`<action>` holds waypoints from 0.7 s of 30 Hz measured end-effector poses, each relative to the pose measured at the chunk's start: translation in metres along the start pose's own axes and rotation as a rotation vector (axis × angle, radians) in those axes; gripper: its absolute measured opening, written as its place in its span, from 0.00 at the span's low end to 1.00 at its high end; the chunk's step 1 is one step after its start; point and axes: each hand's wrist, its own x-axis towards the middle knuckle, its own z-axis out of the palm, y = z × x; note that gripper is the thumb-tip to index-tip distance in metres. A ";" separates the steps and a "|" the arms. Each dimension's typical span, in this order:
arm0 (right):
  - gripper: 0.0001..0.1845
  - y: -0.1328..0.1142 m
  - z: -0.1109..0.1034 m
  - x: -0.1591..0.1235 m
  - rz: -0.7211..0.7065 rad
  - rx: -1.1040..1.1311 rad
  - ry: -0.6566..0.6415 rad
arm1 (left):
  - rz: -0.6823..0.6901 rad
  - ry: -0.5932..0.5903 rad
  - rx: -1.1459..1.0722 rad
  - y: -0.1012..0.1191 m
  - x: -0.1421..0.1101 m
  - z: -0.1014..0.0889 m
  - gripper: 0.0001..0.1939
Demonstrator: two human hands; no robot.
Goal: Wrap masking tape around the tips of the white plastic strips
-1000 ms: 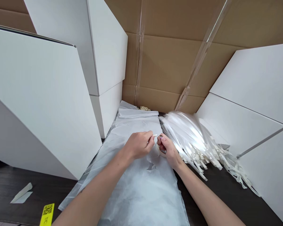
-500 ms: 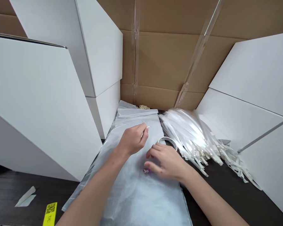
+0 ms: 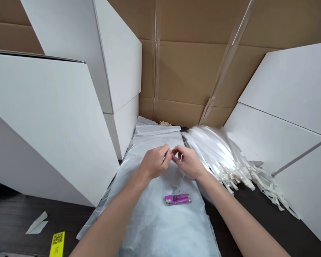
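Note:
My left hand (image 3: 156, 161) is closed, thumb against the curled fingers, on a thin white cord (image 3: 172, 148) whose short end pokes out. The rest of the cord is hidden in the fist. My right hand (image 3: 188, 160) meets it from the right, thumb and fingertips pinching at that end. Below both hands a purple see-through lighter (image 3: 178, 199) lies on its side on the white tissue sheets (image 3: 160, 228), its metal head to the left. The roll of tape seen earlier is mostly hidden behind my right hand and forearm.
Right of the sheets lies a bundle of shiny clear-and-white strips (image 3: 219, 153). White boxes (image 3: 48, 117) stand at left, more white boxes (image 3: 289, 121) at right. Cardboard (image 3: 187, 71) forms the back wall. A paper scrap (image 3: 37, 224) and yellow label (image 3: 57, 244) are at lower left.
My right hand held the lighter by the cord end, laid it on the sheets, then moved back up to pinch the cord end. My left hand keeps its hold on the cord.

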 end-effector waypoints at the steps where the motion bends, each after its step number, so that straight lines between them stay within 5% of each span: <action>1: 0.11 0.000 -0.006 -0.004 0.089 0.206 0.086 | -0.001 -0.005 -0.007 0.001 0.000 0.000 0.16; 4: 0.21 -0.002 -0.016 -0.015 0.257 0.721 0.237 | 0.003 -0.014 -0.019 0.002 0.000 0.002 0.16; 7: 0.23 -0.006 -0.016 -0.023 0.303 0.930 0.299 | 0.008 -0.030 -0.027 0.003 0.000 0.005 0.16; 21: 0.21 -0.011 -0.008 -0.025 0.288 0.974 0.269 | 0.013 -0.086 -0.028 0.005 -0.001 0.010 0.16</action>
